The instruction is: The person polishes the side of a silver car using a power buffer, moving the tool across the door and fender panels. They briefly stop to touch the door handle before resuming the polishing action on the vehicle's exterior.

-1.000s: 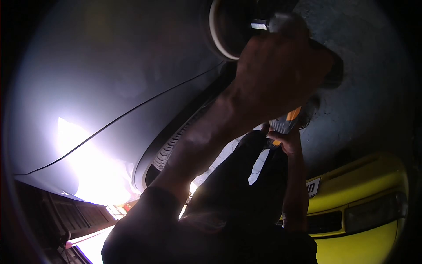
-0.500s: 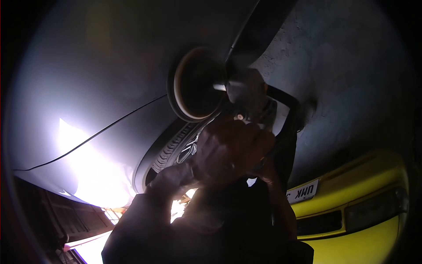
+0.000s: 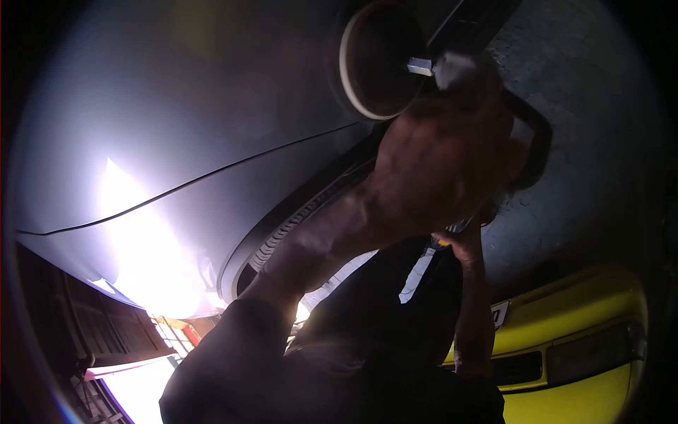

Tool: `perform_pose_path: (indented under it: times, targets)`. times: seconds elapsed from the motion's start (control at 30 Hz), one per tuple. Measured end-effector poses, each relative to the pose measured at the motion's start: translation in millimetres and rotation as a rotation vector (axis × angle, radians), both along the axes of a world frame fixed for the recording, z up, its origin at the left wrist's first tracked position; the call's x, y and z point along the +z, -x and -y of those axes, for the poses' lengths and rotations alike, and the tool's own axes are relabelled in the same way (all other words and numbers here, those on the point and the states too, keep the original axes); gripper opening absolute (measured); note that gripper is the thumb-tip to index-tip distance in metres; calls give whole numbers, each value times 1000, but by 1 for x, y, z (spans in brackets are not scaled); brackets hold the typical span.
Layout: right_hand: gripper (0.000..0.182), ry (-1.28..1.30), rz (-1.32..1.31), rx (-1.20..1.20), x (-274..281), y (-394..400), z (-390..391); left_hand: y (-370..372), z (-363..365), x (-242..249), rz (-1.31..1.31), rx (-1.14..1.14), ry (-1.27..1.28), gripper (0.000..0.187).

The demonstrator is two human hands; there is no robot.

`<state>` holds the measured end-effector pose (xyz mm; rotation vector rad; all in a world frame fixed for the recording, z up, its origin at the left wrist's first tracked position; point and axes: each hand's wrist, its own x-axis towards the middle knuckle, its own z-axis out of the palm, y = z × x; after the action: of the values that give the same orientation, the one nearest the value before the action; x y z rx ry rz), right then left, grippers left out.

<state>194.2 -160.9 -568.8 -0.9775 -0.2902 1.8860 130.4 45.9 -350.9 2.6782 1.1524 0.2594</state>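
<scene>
A polisher (image 3: 455,71) with a round disc pad (image 3: 385,67) is held against the side of a dark, glossy car (image 3: 233,92). My left hand (image 3: 445,155) is wrapped round its front part, behind the head, with the fingers mostly hidden by the back of the hand. A black loop handle (image 3: 542,141) sticks out beyond that hand. Lower down, my right hand (image 3: 466,240) grips the rear of the polisher's body, much of which lies hidden under my left hand and forearm. The pad's rim lies just above the panel seam, close to the wheel arch.
Below the pad is the car's tyre (image 3: 289,230) in its arch. A yellow car's bumper (image 3: 565,339) with a number plate (image 3: 500,314) stands behind me at lower right. Grey floor (image 3: 593,177) runs along the right. Bright light glares off the panel at left.
The polisher and both my hands have shifted; the pad has moved up and to the right across the panel. My left forearm now reaches out further, and my hands are wider apart in view.
</scene>
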Motion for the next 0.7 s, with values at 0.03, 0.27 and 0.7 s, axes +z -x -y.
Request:
perform_pose_path:
  times: [0.03, 0.27, 0.7]
  targets:
    - [66, 36, -50, 33, 11, 4, 15, 9, 16, 8, -27, 2, 43, 5]
    - [61, 130, -145, 341, 60, 41, 110, 54, 99, 59, -214, 23, 298, 5]
    - [80, 16, 48, 268, 59, -16, -4, -6, 20, 69, -78, -195, -170, 11]
